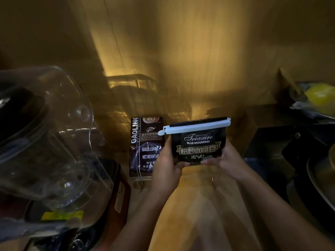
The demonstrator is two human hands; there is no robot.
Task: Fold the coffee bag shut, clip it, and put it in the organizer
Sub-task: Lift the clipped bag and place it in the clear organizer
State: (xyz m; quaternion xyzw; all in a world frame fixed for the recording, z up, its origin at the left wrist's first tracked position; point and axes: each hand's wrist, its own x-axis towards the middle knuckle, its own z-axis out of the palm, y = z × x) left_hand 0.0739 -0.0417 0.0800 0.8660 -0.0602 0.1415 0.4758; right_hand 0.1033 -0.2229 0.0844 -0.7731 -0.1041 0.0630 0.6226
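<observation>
Fingers (178, 164) of the left hand (165, 160) are wrapped around the lower left edge of the coffee bag (198, 144), thumb pressed on its front; fingers of the right hand (223, 160) are clamped on the lower right edge, thumb likewise across the front near the bottom. The bag is held upright in the air between both hands, above the wooden desk (192, 205), its printed face toward the camera. Its top is folded over and closed by a pale clip (196, 128) that runs across the full width, slightly tilted, with the hinged end projecting past the left side. Just beside the bag to the left, a second dark coffee pack (145, 147) stands upright in a clear organizer (138, 179); whether the two packs touch cannot be determined. A large transparent plastic container (47, 134) fills the left foreground. A yellow object (320, 96), blurred, sits at the far right, with dark items below it that are too dim to identify.
</observation>
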